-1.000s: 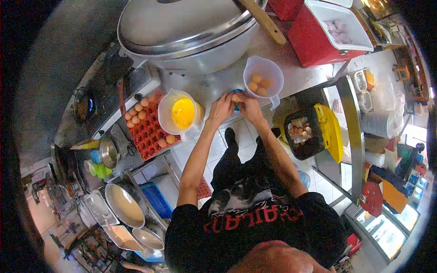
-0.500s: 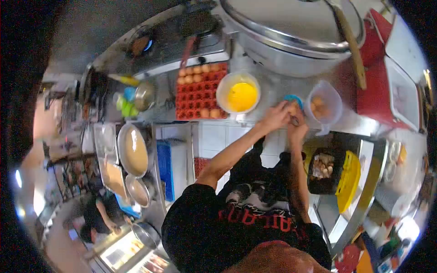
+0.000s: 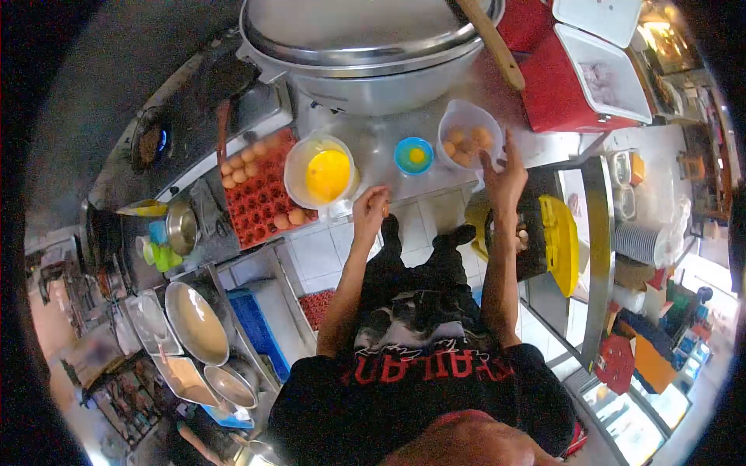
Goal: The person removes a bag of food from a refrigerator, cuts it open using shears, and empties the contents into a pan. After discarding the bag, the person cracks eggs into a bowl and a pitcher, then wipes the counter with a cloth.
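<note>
My left hand is closed near the counter's front edge, its fingertips pinching a small brown piece that looks like eggshell. My right hand has its fingers apart and holds nothing; it is beside the translucent jug with several brown eggs inside. Between the hands, a small blue bowl contains one raw egg with a whole yolk. To its left stands a white jug with many yolks. A red egg tray beside it carries eggs at both ends.
A large lidded pot fills the back, with a wooden paddle across its lid. At right are a red cooler and a bin with a yellow lid. A lit burner is at far left.
My hands, which were together over the blue bowl with an egg, have moved apart. Raw egg now shows in the bowl. My right hand has opened by the egg jug. The view has shifted right.
</note>
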A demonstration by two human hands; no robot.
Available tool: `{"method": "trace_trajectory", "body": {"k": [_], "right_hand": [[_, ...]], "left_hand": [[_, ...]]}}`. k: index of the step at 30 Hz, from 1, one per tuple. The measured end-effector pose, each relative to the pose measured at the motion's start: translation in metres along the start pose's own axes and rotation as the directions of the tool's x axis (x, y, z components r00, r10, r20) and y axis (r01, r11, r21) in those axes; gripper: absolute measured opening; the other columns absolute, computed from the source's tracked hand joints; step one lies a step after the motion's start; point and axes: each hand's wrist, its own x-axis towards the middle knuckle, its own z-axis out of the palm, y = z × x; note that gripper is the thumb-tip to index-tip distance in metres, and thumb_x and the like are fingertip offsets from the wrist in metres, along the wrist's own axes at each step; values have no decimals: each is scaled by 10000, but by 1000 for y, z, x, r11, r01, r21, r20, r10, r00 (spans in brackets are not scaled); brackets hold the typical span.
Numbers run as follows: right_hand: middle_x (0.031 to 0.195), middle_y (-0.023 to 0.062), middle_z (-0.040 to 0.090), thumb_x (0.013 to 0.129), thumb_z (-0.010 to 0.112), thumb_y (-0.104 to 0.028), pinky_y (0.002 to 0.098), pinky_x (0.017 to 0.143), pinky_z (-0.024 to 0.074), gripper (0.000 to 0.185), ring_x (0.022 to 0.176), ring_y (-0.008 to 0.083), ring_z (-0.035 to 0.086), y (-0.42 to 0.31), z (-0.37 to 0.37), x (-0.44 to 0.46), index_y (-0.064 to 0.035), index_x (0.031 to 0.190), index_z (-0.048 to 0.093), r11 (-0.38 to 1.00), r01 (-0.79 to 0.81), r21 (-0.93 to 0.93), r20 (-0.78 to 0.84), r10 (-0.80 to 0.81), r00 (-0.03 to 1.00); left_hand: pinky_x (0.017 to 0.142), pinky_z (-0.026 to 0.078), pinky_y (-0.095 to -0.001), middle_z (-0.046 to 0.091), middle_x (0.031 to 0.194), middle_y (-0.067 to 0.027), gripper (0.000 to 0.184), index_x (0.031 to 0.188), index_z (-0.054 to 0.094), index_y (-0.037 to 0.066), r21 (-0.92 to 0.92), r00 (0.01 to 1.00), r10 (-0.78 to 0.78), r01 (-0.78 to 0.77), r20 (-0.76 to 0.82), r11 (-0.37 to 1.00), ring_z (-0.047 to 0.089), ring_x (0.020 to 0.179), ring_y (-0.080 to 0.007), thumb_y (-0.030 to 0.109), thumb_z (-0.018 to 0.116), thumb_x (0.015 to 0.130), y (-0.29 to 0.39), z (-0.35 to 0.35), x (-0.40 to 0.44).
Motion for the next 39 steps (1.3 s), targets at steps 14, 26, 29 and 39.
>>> {"method": "trace_trajectory", "body": {"k": [14,26,29,39], "right_hand": [[777,147,668,813,666,-79,320,603,514,183,638,227,651,-29,69,-138,-29,990,669,929,124,350,744,-356,566],[696,163,613,806,661,-84,384,551,473,134,583,290,613,-32,96,-146,-23,924,644,850,352,392,793,-506,339],[677,160,606,804,656,-79,385,550,472,134,580,299,608,-45,88,-149,-28,927,643,899,256,354,843,-426,330],[839,146,676,840,677,-128,316,624,524,212,668,204,654,-71,96,-174,-39,1031,664,868,-1,496,841,-481,248]], "left_hand": [[537,439,-251,641,750,-24,203,943,691,18,251,746,131,50,-653,967,547,598,-114,179,598,861,67,-316,-71],[620,526,-451,679,760,-129,352,990,630,43,455,560,114,519,-820,724,662,662,-279,327,668,785,-13,-524,45],[659,522,-476,690,792,-143,375,1005,628,46,480,280,394,603,-875,637,666,724,-336,348,669,786,17,-471,44],[689,504,-342,696,872,-142,311,1025,619,-23,746,268,696,256,-666,615,631,740,-197,193,690,813,139,-384,-42]]}}
